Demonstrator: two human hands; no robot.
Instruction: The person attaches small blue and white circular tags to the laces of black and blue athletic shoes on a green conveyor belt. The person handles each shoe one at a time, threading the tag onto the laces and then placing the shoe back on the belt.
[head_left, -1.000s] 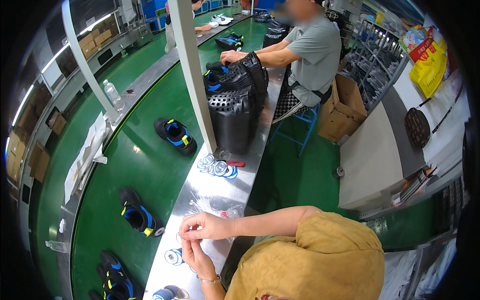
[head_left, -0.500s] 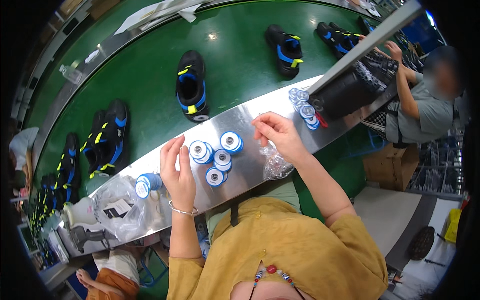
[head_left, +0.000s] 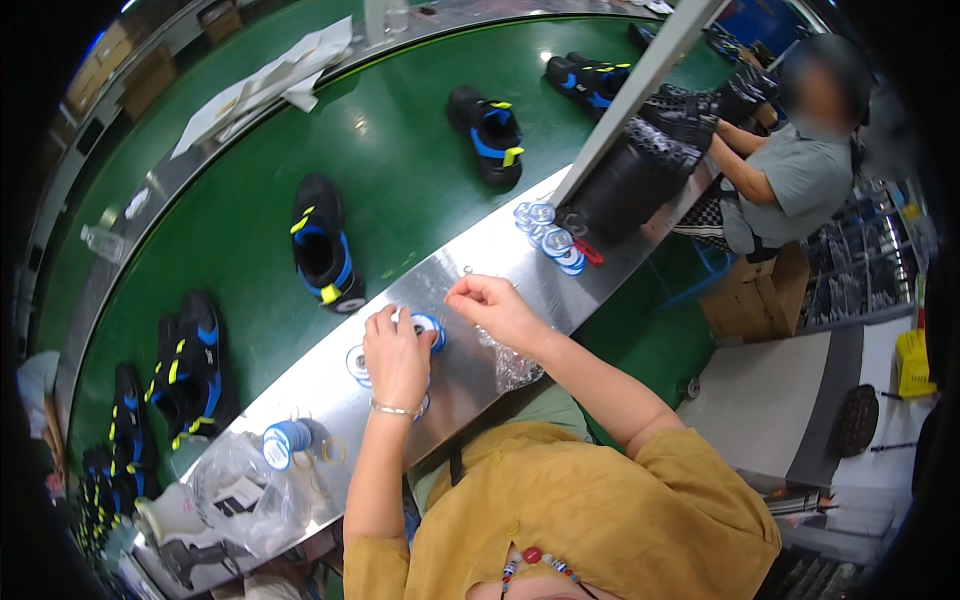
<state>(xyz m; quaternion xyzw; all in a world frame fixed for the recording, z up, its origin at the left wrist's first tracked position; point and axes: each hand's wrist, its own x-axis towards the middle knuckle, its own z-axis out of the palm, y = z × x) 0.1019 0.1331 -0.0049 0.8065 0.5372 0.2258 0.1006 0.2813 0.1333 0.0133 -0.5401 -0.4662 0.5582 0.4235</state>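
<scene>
My left hand (head_left: 395, 355) is over a group of round blue-and-white discs (head_left: 429, 332) on the metal bench edge, hiding most of them. Its thumb and fingers are apart and rest at the near stack; whether they grip a disc is hard to see. To its right, my right hand (head_left: 492, 303) hovers over the bench with thumb and fingers pinched together; whatever is between them is too small to make out. A crumpled clear plastic bag (head_left: 512, 362) lies below that hand. Farther left, a stack of blue discs (head_left: 287, 442) lies on its side.
A black, blue and yellow shoe (head_left: 322, 245) stands on the green belt (head_left: 400, 210), with several more along it. More discs (head_left: 550, 238) lie beside a black cylinder (head_left: 625, 185). At the left is a clear bag (head_left: 240, 480). A co-worker (head_left: 800, 180) sits at right.
My left hand has moved onto the discs from their left. My right hand stays pinched near the same spot. The view has shifted, and the co-worker's hands have lowered.
</scene>
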